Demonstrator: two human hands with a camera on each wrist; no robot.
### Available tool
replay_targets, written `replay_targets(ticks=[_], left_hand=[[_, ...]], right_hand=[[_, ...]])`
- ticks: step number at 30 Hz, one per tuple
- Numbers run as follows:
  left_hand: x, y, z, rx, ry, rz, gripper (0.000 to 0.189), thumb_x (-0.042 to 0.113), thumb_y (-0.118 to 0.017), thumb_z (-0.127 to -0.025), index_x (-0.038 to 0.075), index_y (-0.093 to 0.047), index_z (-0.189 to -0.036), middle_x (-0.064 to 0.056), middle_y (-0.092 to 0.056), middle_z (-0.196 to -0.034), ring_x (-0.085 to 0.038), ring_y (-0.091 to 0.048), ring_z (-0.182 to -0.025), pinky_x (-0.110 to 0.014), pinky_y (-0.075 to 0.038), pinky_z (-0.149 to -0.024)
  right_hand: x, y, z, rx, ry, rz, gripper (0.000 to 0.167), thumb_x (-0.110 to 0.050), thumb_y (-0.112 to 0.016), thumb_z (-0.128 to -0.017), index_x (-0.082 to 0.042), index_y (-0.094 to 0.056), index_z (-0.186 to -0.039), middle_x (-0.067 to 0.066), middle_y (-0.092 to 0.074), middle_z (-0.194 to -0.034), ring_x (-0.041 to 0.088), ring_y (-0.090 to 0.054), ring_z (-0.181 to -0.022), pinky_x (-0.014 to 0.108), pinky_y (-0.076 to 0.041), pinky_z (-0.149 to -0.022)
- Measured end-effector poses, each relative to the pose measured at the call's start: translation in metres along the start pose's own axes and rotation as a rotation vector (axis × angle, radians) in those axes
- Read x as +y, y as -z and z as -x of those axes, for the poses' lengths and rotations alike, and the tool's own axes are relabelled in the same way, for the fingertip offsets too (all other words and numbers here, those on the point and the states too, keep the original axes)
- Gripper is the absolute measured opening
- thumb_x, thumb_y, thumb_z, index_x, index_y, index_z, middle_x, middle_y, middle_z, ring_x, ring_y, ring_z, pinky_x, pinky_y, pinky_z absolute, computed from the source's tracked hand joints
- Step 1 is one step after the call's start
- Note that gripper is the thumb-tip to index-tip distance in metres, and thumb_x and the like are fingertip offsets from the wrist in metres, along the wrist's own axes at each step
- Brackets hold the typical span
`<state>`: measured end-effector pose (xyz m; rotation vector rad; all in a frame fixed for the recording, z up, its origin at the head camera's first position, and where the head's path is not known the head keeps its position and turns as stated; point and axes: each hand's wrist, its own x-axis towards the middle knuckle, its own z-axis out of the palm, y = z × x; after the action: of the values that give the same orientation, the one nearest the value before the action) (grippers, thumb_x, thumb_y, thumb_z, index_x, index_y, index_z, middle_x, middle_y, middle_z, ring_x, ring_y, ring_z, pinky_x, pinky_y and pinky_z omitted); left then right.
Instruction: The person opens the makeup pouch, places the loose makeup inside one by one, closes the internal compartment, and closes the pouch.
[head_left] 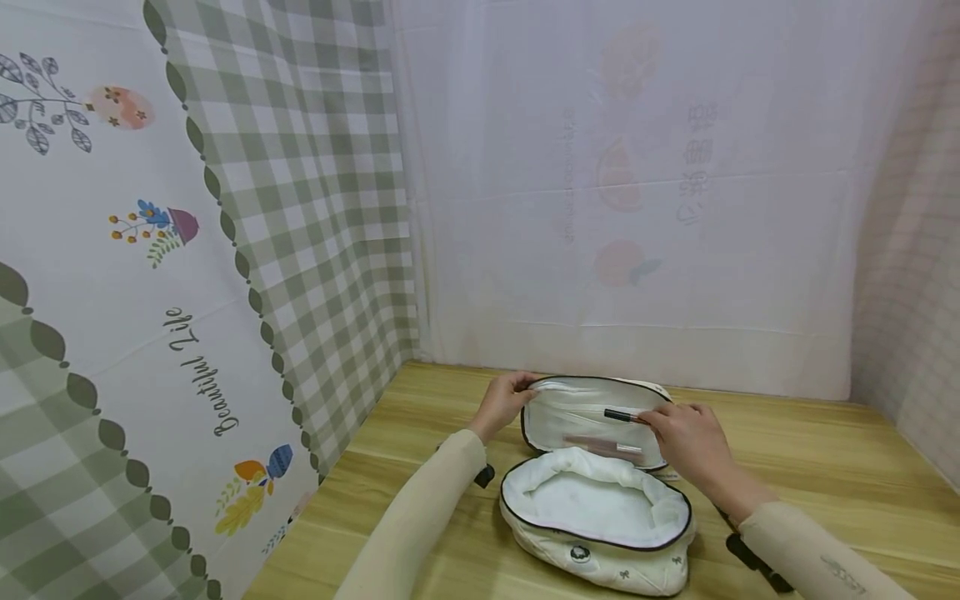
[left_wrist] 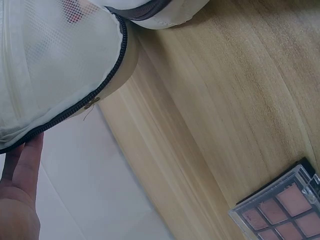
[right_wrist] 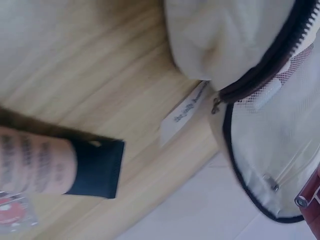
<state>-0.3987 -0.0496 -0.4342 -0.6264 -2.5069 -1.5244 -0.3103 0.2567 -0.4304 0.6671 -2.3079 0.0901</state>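
A cream makeup bag (head_left: 592, 567) with a black zipper lies open on the table, its padded white inside showing. Its raised lid (head_left: 555, 433) carries a mesh pocket, and a pinkish item (head_left: 592, 446) shows through the mesh. At the lid's upper left edge, my left hand (head_left: 501, 406) grips the rim, with fingers (left_wrist: 27, 167) behind it in the left wrist view. My right hand (head_left: 692, 442) pinches a slim lip gloss tube (head_left: 618, 414) with a black end and a reddish part, held in front of the mesh pocket.
An eyeshadow palette (left_wrist: 280, 210) lies on the wooden table in the left wrist view. The right wrist view shows a pink squeeze tube (right_wrist: 45, 162) with a black cap, and a clear packet (right_wrist: 15, 212) beside it. Checked cloth (head_left: 300, 167) hangs along the left side.
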Motion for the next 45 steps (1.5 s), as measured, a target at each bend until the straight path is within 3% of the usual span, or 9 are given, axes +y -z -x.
replay_targets(ticks=[9,14,18,21,25,28,35,40,45], left_hand=[[0.0,-0.001,-0.001,-0.002,0.001,-0.013,0.015,0.008,-0.067,-0.095,0.007,-0.072,-0.11,0.002,-0.069,-0.096,-0.008,-0.06,-0.088,-0.023,-0.05,-0.075],[0.0,-0.001,-0.001,-0.004,0.003,-0.017,0.015,0.009,-0.066,-0.096,0.007,-0.072,-0.11,0.002,-0.069,-0.097,-0.007,-0.06,-0.088,-0.024,-0.05,-0.075],[-0.001,-0.001,0.0,-0.002,-0.002,-0.015,0.016,0.009,-0.066,-0.096,0.007,-0.072,-0.11,0.002,-0.069,-0.097,-0.008,-0.061,-0.088,-0.024,-0.051,-0.075],[-0.002,-0.001,0.0,0.003,-0.012,-0.014,0.015,0.008,-0.067,-0.095,0.007,-0.072,-0.11,0.002,-0.069,-0.096,-0.009,-0.061,-0.089,-0.024,-0.051,-0.075],[-0.002,-0.001,0.0,0.004,-0.016,-0.023,0.015,0.008,-0.067,-0.095,0.008,-0.073,-0.109,0.003,-0.069,-0.096,-0.008,-0.061,-0.088,-0.024,-0.051,-0.075],[-0.002,-0.001,-0.001,0.004,-0.02,-0.032,0.016,0.008,-0.066,-0.096,0.008,-0.073,-0.11,0.003,-0.069,-0.096,-0.007,-0.061,-0.088,-0.024,-0.051,-0.075],[0.0,-0.002,-0.001,0.004,-0.021,-0.029,0.016,0.008,-0.066,-0.095,0.007,-0.073,-0.111,0.002,-0.069,-0.097,-0.008,-0.061,-0.09,-0.025,-0.052,-0.077],[0.0,-0.002,0.0,0.001,-0.015,-0.028,0.017,0.009,-0.066,-0.096,0.007,-0.072,-0.112,0.001,-0.07,-0.1,-0.009,-0.062,-0.092,-0.026,-0.052,-0.08],[-0.001,-0.003,0.0,0.008,-0.019,-0.029,0.018,0.009,-0.066,-0.096,0.007,-0.072,-0.112,0.001,-0.07,-0.1,-0.009,-0.062,-0.092,-0.025,-0.052,-0.079]], right_hand=[[-0.014,-0.015,-0.018,-0.078,0.007,0.075,0.026,0.004,-0.075,-0.078,-0.016,-0.077,-0.095,0.005,-0.069,-0.088,0.028,-0.066,-0.082,0.054,-0.049,-0.078],[-0.021,-0.022,-0.022,-0.125,0.021,0.105,0.03,0.005,-0.072,-0.079,-0.018,-0.078,-0.097,0.003,-0.065,-0.084,0.026,-0.064,-0.079,0.051,-0.047,-0.079],[-0.026,-0.029,-0.024,-0.089,0.048,0.128,0.026,0.004,-0.074,-0.077,-0.018,-0.078,-0.092,0.001,-0.068,-0.082,0.025,-0.065,-0.076,0.048,-0.049,-0.08],[-0.03,-0.034,-0.024,-0.056,0.061,0.136,0.014,-0.004,-0.079,-0.076,-0.015,-0.075,-0.085,0.002,-0.069,-0.078,0.025,-0.066,-0.073,0.048,-0.049,-0.08],[-0.034,-0.037,-0.021,-0.061,0.067,0.139,0.012,-0.013,-0.082,-0.076,-0.013,-0.07,-0.078,0.004,-0.068,-0.074,0.026,-0.064,-0.069,0.049,-0.044,-0.075],[-0.035,-0.037,-0.019,-0.082,0.07,0.158,0.013,-0.013,-0.082,-0.076,-0.014,-0.069,-0.079,0.004,-0.068,-0.074,0.026,-0.064,-0.068,0.049,-0.043,-0.073],[-0.033,-0.034,-0.019,-0.076,0.08,0.17,0.026,-0.011,-0.089,-0.063,-0.015,-0.073,-0.084,0.004,-0.068,-0.074,0.026,-0.064,-0.067,0.048,-0.044,-0.074],[-0.029,-0.029,-0.017,-0.114,0.069,0.164,0.027,-0.014,-0.089,-0.067,-0.015,-0.076,-0.09,0.003,-0.069,-0.078,0.025,-0.066,-0.072,0.048,-0.047,-0.077],[-0.02,-0.018,-0.012,-0.071,0.054,0.138,0.021,-0.007,-0.082,-0.072,-0.014,-0.076,-0.09,0.004,-0.069,-0.077,0.025,-0.066,-0.071,0.049,-0.048,-0.075]])
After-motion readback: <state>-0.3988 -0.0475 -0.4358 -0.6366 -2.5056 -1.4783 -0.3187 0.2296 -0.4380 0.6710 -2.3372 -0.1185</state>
